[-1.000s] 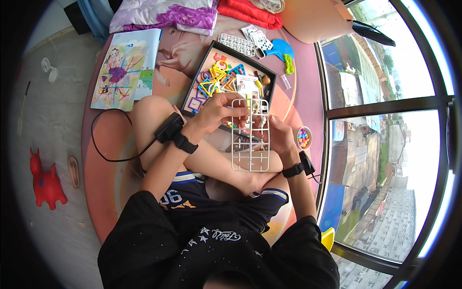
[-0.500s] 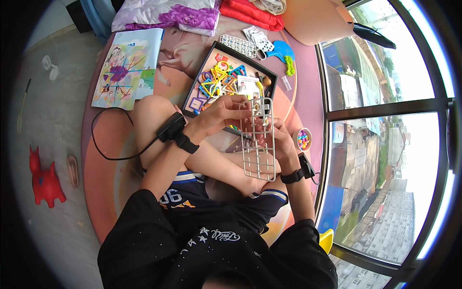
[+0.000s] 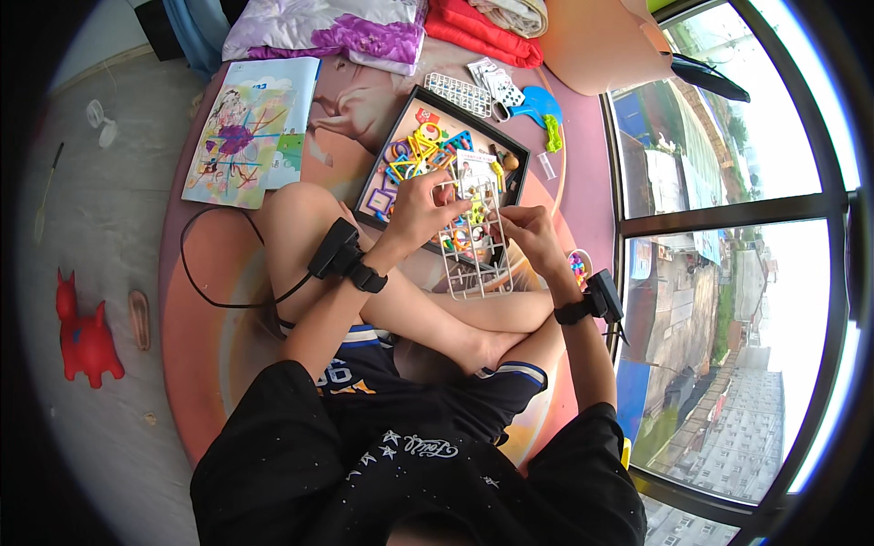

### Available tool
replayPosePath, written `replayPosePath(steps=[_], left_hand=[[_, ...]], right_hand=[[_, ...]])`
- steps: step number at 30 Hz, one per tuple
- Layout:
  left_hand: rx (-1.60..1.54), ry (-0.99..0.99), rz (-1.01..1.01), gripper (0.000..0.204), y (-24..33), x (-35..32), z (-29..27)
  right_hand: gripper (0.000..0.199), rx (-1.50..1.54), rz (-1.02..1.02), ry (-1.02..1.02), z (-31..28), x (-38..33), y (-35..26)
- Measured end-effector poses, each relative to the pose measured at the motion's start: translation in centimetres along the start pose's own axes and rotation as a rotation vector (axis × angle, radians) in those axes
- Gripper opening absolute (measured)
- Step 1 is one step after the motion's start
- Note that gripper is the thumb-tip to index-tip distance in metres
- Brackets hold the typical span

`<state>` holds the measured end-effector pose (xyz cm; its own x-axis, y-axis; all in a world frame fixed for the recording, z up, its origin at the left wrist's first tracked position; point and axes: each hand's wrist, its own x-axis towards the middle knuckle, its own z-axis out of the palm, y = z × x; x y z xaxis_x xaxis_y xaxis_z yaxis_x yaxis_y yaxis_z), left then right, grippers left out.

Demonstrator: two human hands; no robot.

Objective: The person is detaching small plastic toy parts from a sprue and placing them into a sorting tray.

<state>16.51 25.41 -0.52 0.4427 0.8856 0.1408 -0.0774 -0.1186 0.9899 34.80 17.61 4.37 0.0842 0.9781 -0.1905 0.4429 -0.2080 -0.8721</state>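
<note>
Grid: white plastic lattice panel held upright-ish over the person's crossed legs, just in front of the black tray; both hands are on it.
Left hand: left hand grasps the panel's upper left edge, fingers curled round the frame, steadying it.
Right hand: right hand pinches at the panel's right side, fingertips closed on something small; whether that is a bead or the frame itself is too small to tell.
Filled so far: a cluster of coloured pieces sits in the upper and middle cells of the lattice.
Left to fill: the lower rows look bare, so by my reading the work is partway, perhaps under half.
Supply: black tray holds a heap of bright loops and shapes, well stocked; a small pot of beads lies beside the right wrist.
Around: colouring book lies open to the left on the round mat; a red toy animal stands on the floor, well apart.
</note>
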Motion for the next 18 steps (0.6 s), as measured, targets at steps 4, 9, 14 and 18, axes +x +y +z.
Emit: replayPosePath(steps=[4, 9, 14, 18], left_hand=[[0.161, 0.079, 0.169, 0.027, 0.7, -0.3, 0.0], [0.285, 0.202, 0.384, 0.025, 0.2, -1.1, 0.2], [-0.436, -0.176, -0.045, 0.026, 1.1, -0.5, -0.7], [-0.515, -0.475, -0.145, 0.019, 0.4, -0.4, -0.8]], right_hand=[[0.023, 0.124, 0.052, 0.015, 0.2, 0.3, 0.3], [0.020, 0.523, 0.357, -0.053, 0.4, -0.1, -1.0], [0.024, 0.673, 0.231, -0.221, 0.5, -1.0, -1.4], [0.030, 0.625, 0.152, -0.368, 0.4, -1.2, -2.6]])
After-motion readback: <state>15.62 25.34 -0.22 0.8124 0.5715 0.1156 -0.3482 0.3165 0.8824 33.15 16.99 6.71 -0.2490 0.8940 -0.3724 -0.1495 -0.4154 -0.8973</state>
